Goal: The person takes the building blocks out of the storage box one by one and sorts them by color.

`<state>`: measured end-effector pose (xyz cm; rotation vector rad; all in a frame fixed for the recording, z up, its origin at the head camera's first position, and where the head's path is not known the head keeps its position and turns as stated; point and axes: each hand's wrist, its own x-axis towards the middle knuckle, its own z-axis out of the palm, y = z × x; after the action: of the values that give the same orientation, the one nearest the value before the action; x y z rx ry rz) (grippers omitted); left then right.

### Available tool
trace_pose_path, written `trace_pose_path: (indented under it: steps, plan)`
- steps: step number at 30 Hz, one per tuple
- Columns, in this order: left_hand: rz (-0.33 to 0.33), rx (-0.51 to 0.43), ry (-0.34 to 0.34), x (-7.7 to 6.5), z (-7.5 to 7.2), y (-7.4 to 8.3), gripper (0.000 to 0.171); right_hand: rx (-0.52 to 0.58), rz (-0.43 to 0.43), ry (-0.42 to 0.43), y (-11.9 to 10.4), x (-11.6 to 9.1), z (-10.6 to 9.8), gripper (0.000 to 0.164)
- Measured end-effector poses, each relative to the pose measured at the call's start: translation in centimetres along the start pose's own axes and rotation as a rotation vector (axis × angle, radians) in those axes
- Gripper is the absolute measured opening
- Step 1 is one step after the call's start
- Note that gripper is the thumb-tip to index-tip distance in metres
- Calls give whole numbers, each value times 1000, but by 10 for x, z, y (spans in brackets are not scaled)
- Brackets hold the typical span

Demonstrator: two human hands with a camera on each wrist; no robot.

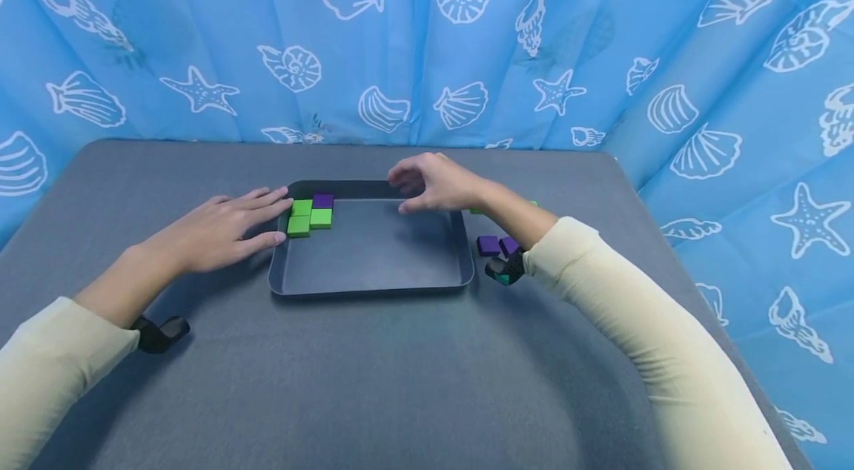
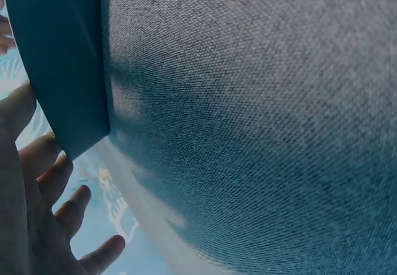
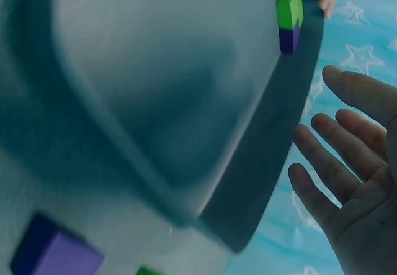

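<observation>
At left rim of tray: left hand, fingers spread, no grip seen | above tray: right hand, fingers loosely curved, empty | risk: blocks inside may be shifted, if rim is pushed

A blue curtain printed with white shells and starfish hangs along the far side and down the right, lightly creased. Before it lies a grey tabletop with rounded far corners.

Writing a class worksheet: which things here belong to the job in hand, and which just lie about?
Likely the job's: tray, three green blocks and one purple block inside, loose blocks beside it, left hand, right hand.

Just around: patterned curtain, grey table, wrist cameras.
</observation>
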<state>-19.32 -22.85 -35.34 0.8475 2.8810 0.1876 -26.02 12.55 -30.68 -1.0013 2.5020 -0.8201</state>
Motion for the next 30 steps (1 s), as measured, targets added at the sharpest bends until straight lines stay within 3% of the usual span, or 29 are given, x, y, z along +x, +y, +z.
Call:
trace_pose_path:
  steps: [18,30]
  plan:
    - [-12,-3,-1,1,-3,3,70,-7,-18,-81,-35,47,42,55]
    - [-7,-9,8,1,-1,1,69,-36,0,-118,-42,59,61,55]
